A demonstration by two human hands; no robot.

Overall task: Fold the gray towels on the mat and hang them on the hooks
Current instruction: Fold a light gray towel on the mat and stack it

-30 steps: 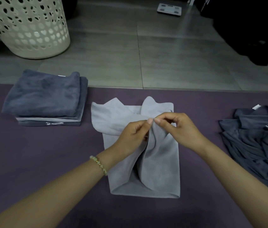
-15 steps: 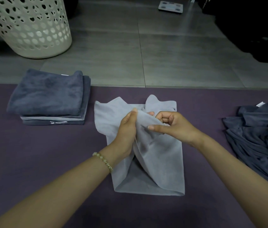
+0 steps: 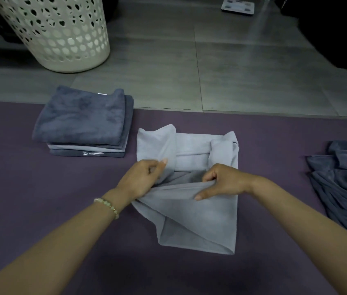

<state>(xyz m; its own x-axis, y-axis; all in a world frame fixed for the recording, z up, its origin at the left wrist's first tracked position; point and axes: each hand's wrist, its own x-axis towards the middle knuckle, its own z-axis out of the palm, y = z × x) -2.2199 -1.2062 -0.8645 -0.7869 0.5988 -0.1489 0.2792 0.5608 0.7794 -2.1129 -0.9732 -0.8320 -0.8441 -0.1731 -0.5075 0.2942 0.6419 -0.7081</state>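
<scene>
A light gray towel (image 3: 198, 222) lies partly folded in the middle of the purple mat (image 3: 40, 209). My left hand (image 3: 140, 179) pinches its upper layer at the left side. My right hand (image 3: 221, 182) pinches the same layer's edge at the right, so the edge is stretched between both hands and the fold gapes open behind it. To the left stands a stack of folded gray towels (image 3: 85, 122), dark on top. A heap of unfolded dark gray towels (image 3: 345, 184) lies at the right edge. No hooks are in view.
A white perforated laundry basket (image 3: 55, 33) stands on the gray tiled floor beyond the mat at the back left. A bathroom scale (image 3: 237, 6) lies on the floor at the back. Dark objects fill the back right corner.
My hands were together at the towel's middle, pinching a bunched fold. They have moved apart and toward me, spreading the upper layer's edge flat between them.
</scene>
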